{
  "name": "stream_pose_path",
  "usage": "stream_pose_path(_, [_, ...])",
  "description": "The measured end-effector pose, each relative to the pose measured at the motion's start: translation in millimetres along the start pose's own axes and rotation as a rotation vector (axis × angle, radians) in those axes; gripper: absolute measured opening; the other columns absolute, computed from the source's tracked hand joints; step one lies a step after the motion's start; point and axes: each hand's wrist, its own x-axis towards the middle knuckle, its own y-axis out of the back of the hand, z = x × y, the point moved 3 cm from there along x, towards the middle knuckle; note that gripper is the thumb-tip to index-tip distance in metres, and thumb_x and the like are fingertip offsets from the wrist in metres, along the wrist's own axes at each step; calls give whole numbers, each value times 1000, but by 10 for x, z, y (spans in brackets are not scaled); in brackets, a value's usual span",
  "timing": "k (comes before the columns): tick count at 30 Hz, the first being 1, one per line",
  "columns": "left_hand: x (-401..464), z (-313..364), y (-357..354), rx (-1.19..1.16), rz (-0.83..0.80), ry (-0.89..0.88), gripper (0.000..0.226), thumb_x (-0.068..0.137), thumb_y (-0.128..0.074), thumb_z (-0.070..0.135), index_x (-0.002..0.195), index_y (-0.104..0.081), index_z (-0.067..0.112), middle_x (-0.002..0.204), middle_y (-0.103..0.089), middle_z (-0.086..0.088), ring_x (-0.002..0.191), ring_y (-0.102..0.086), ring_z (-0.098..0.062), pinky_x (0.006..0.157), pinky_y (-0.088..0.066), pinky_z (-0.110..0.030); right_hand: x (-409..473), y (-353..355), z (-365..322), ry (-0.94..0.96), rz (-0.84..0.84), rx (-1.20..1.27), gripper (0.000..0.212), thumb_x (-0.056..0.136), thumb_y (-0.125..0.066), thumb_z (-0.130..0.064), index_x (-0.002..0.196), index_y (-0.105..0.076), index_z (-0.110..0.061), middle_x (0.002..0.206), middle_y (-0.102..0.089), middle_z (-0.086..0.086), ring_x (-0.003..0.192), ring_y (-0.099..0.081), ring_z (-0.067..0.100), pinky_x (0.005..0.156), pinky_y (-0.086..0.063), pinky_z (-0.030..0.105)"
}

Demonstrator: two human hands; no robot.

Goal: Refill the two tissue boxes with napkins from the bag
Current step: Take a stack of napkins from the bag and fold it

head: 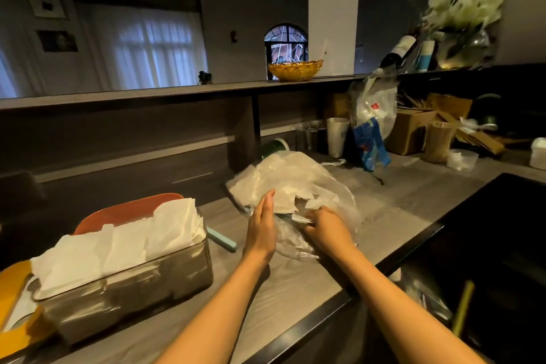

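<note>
Head view: 1 bag (298,177), 1 box (133,284); left hand (261,224) flat, right hand (325,227) grips bag.

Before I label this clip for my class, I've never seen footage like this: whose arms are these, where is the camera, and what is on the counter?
There is no machine here. One wide-angle camera sits on a person's head and looks forward and down, so the two bare arms are their own. The left hand is open, its fingers straight beside a clear plastic bag of white napkins. The right hand has its fingers curled in the bag's crumpled plastic. Both are on a grey wood-grain counter. To the left stands a translucent tissue box, open and stuffed with white napkins, with an orange lid behind it. A yellow wicker basket sits on the shelf above.
</note>
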Motion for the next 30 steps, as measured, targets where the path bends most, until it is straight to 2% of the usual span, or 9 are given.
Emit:
stream_pose_path(3, [35,-97,51,20,65,-12,46,108,-23,41,146,-46,28,152,-43,6,139,-37,-11,114,-28,-30,101,41,-9,-86,53,175,18,91,-54,-15,93,-69,-6,88,-67,5,83,-61,24,71,-45,31])
stream_pose_path(6, [75,-128,45,10,67,-21,47,108,-22,43,147,-45,30,154,-40,5,135,-36,-6,107,-27,-26,323,61,-103,-147,131,378,29,95,-53,-26,88,-68,-2,80,-66,8,83,-63,28,72,-46,34])
stream_pose_path(8, [91,-143,48,-48,73,-17,52,104,-23,52,146,-46,31,153,-42,5,131,-37,-4,105,-29,-26,502,-49,-205,-127,47,447,35,91,-60,-40,110,-66,-11,99,-63,0,101,-62,24,78,-47,30])
stream_pose_path(10, [113,-171,73,-100,98,7,63,92,-21,64,142,-48,36,152,-43,6,130,-38,-4,105,-30,-28,634,-214,-262,-121,-101,430,61,84,-69,-46,136,-51,-21,129,-54,-1,120,-55,20,93,-49,31])
stream_pose_path(15, [163,-254,100,-176,119,58,70,84,-20,69,140,-50,39,151,-46,7,129,-42,-4,97,-33,-24,825,-452,-259,15,-175,88,79,84,-69,-50,149,-34,-24,151,-40,3,136,-41,23,111,-36,36])
stream_pose_path(17, [171,-261,94,-187,118,58,72,84,-21,69,142,-50,36,150,-46,7,129,-42,-5,94,-34,-20,866,-474,-260,23,-141,-16,72,85,-67,-51,145,-44,-19,144,-51,4,129,-48,22,103,-40,32])
stream_pose_path(22, [160,-239,75,-157,93,34,74,87,-18,66,145,-47,31,152,-44,7,138,-38,-8,107,-29,-26,826,-430,-210,-27,-76,172,33,84,-70,-43,101,-74,-15,91,-69,0,88,-63,17,69,-38,25])
stream_pose_path(25, [142,-224,67,-125,77,33,69,93,-16,64,146,-46,32,154,-42,6,140,-37,-11,116,-29,-32,698,-382,-218,-23,-72,278,27,87,-67,-39,75,-67,-14,72,-58,1,65,-53,13,57,-37,24])
stream_pose_path(30, [116,-184,56,-111,57,28,56,105,-14,49,148,-43,28,155,-40,3,140,-37,-14,112,-29,-30,375,-168,-275,-63,50,336,43,96,-53,-39,73,-62,-4,65,-56,3,62,-50,18,61,-40,32])
